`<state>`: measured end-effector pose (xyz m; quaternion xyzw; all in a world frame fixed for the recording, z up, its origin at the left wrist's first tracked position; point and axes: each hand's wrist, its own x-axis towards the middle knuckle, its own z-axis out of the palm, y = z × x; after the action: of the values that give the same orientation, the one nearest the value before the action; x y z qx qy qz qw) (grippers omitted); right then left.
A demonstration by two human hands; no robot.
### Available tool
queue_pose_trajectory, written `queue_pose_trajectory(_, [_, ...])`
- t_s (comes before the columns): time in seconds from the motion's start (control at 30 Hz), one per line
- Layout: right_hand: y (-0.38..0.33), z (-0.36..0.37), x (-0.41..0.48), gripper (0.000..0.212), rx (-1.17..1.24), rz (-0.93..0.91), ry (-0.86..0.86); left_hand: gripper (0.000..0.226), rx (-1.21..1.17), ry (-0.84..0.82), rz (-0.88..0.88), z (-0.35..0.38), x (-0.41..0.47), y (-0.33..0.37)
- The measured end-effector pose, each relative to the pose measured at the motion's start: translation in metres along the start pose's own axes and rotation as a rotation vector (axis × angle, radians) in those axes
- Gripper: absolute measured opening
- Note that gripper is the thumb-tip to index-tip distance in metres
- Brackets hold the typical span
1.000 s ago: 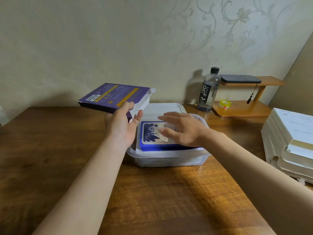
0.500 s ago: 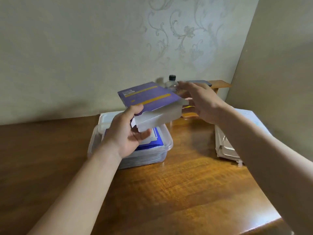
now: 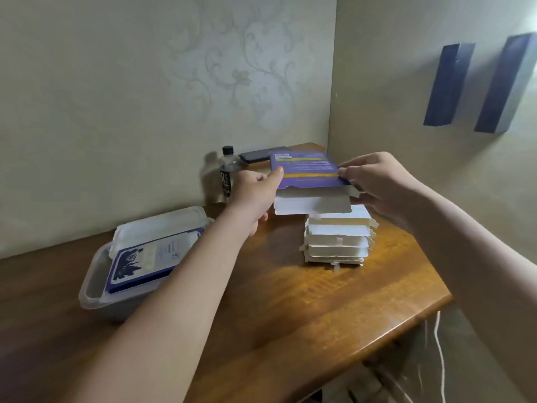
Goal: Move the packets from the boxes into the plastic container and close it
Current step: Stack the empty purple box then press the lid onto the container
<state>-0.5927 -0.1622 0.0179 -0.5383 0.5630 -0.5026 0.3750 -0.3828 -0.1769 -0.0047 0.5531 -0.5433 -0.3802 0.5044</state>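
Both hands are clamped on one purple box (image 3: 305, 170): the left hand (image 3: 252, 196) pinches its left edge, thumb on top, and the right hand (image 3: 377, 181) pinches the right edge with its fingertips. The box is held level in the air, its long axis running left to right between the hands and its open white flap hanging toward the person. Directly below it, apart from it, a stack (image 3: 337, 239) of white-flapped boxes sits on the table (image 3: 290, 301), so the likely move is a short drop onto that pile; the right hand is nearer to it. Whether the held box or the stacked ones have anything inside cannot be told. The container (image 3: 96, 286) lies well apart to the left, beside the left forearm, open, with blue packets (image 3: 139, 263) stacked inside and its lid (image 3: 162, 222) just behind. For closing it, the left arm is the nearer. A bottle (image 3: 228, 170) stands at the back by the wall.
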Motion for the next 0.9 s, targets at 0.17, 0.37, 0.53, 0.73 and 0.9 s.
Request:
queue_pose_trajectory(0.17, [0.024,-0.027,0.008,0.015,-0.103,0.023,0.076,0.027,0.156,-0.096,0.042,0.038,0.013,-0.002])
queue_pose_trajectory(0.37, [0.056,-0.041,0.031,0.014,-0.185,0.028,0.145,0.043,0.251,-0.174,0.079,0.063,0.023,-0.018])
queue_pose_trajectory(0.53, [0.072,-0.045,0.039,0.016,-0.250,0.041,0.148,0.050,0.329,-0.188,0.079,0.075,0.028,-0.026])
queue_pose_trajectory(0.73, [0.083,-0.045,0.046,0.014,-0.300,0.027,0.127,0.048,0.338,-0.163,0.048,0.083,0.040,-0.042])
queue_pose_trajectory(0.9, [0.090,-0.046,0.052,0.014,-0.324,0.025,0.097,0.049,0.368,-0.176,0.029,0.088,0.046,-0.051])
